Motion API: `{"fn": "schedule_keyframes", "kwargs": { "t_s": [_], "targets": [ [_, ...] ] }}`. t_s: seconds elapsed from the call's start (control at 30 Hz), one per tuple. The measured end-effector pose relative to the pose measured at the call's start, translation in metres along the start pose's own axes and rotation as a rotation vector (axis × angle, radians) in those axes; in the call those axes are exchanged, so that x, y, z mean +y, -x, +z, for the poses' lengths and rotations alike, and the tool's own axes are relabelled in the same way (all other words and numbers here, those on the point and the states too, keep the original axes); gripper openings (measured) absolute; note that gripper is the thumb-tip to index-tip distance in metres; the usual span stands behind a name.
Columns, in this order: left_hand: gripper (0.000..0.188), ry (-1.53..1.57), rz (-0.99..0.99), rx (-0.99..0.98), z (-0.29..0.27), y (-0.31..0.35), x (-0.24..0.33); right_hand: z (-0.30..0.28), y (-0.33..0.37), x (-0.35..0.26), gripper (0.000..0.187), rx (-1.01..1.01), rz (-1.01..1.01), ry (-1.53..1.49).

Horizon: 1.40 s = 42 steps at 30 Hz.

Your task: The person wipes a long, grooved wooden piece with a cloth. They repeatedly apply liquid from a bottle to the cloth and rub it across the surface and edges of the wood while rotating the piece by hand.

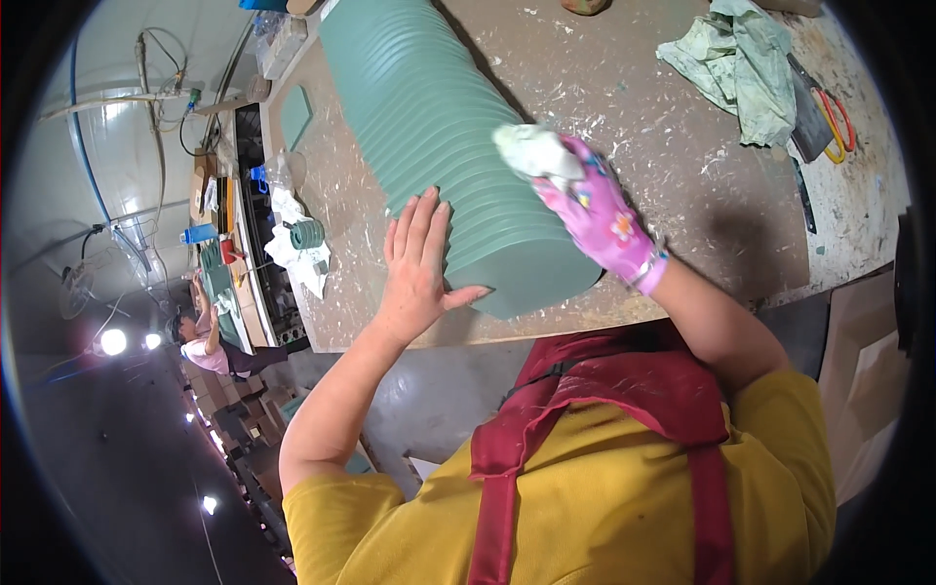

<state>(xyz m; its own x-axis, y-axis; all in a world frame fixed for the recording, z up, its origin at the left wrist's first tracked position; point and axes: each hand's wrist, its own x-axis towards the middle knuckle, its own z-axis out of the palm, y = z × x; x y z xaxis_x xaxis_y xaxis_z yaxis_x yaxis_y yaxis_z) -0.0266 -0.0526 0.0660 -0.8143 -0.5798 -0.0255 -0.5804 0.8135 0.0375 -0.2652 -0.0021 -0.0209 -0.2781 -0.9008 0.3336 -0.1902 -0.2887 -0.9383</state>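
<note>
A long row of green rounded discs (458, 166) lies over the table, packed face to face, with its flat near end toward me. My left hand (417, 263) is bare and rests against the left side of the row by that end. Its fingers are stretched out and the thumb reaches over the edge of the nearest disc. On the other side, my right hand (604, 214) wears a pink flowered glove. A crumpled white cloth (536, 154) is gripped in it, against the discs' right edges; the cloth looks slightly blurred.
The worn brown tabletop (663, 117) is flecked with white. At the far right lie a pale green rag (736, 73) and scissors (836, 127) with red and yellow handles. Green rings (307, 234) sit on white paper at left. Another person (210, 341) stands at a bench beyond.
</note>
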Motion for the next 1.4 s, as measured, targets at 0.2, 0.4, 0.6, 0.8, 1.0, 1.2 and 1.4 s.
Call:
{"fn": "schedule_keyframes", "kwargs": {
  "t_s": [0.2, 0.4, 0.6, 0.8, 1.0, 1.2, 1.4],
  "targets": [
    [0.105, 0.025, 0.012, -0.028, 0.0, 0.0, -0.001, -0.023, 0.02, 0.011, 0.038, -0.089, 0.68, -0.628],
    [0.105, 0.006, -0.005, -0.078, -0.006, 0.002, 0.001, 0.003, -0.006, -0.021, 0.04, -0.196, -0.33, 0.434],
    [0.104, -0.028, -0.017, -0.106, -0.007, -0.002, 0.003, -0.021, 0.037, -0.005, 0.028, -0.093, 0.156, -0.197],
    [0.103, -0.039, 0.012, -0.085, -0.003, 0.001, -0.005, 0.008, -0.027, -0.042, 0.039, -0.358, -0.218, 0.415],
    [0.107, -0.052, -0.016, -0.085, -0.007, -0.002, 0.004, -0.016, 0.036, -0.003, 0.042, -0.149, 0.28, -0.214],
    [0.106, 0.027, 0.006, -0.007, 0.002, 0.002, 0.0, 0.012, -0.017, -0.023, 0.04, -0.161, -0.289, 0.445],
    [0.106, 0.026, -0.048, -0.037, -0.004, 0.002, 0.004, -0.024, 0.035, -0.007, 0.033, -0.111, 0.15, -0.16]
  ]
}}
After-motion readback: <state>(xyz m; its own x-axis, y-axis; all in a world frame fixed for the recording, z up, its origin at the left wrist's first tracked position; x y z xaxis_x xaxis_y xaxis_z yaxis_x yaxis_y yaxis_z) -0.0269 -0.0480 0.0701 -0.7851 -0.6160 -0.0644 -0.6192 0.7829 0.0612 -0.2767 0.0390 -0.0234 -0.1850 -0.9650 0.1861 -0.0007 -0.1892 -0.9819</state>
